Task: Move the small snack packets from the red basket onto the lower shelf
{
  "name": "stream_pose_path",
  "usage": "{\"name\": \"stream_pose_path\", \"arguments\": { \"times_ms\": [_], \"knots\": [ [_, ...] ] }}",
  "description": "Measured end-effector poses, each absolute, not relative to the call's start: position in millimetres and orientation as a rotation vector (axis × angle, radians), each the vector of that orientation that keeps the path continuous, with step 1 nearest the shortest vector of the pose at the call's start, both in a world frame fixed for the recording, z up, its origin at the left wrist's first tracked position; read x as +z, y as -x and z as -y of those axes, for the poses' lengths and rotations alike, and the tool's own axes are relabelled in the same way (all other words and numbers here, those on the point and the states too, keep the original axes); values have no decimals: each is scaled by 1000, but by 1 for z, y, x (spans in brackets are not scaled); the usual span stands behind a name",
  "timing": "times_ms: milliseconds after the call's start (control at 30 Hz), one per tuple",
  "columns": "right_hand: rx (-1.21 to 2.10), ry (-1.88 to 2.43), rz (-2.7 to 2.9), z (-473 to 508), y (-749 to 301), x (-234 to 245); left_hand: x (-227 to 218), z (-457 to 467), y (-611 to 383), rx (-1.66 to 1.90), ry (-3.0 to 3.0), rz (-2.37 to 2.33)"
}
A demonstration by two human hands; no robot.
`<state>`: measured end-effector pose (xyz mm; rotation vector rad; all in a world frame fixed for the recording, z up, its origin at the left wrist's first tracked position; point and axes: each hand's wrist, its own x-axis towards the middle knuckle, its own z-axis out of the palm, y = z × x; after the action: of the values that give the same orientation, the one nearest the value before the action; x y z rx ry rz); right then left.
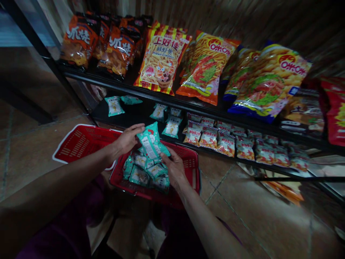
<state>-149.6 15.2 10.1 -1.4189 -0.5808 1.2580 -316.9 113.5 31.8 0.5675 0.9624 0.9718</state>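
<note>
Shop: stocked snack shelves (188, 104), basket (192, 162)

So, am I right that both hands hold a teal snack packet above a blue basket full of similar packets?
Not quite: the head view shows the basket is red, not blue. The left hand and right hand do hold a teal snack packet above it, and similar packets fill it.

Exposure is running dim; corners are falling off to near black. Light is coming from above, glaring off the glossy orange-and-yellow plastic snack bags (207, 68). The black metal lower shelf (140, 115) is sitting in shadow. The small teal foil packet (151, 142) at centre is reading sharpest. The red plastic bag (335, 111) at the right edge is smearing and stretching.
</note>
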Motion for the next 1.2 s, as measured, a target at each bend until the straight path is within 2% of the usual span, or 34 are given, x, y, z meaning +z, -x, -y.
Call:
{"name": "stream_pose_path", "arguments": {
  "times_ms": [333, 800, 1200],
  "knots": [
    [1262, 1494, 797, -15, 137, 3, 28, -119, 325, 798, -1013, -1010],
    [1173, 1325, 633, -17, 141, 6, 14, -114, 314, 1096, -923, -1216],
    [1146, 1265, 585, -17, 132, 10, 7, -115, 310, 947, -855, -1124]
  ]
}}
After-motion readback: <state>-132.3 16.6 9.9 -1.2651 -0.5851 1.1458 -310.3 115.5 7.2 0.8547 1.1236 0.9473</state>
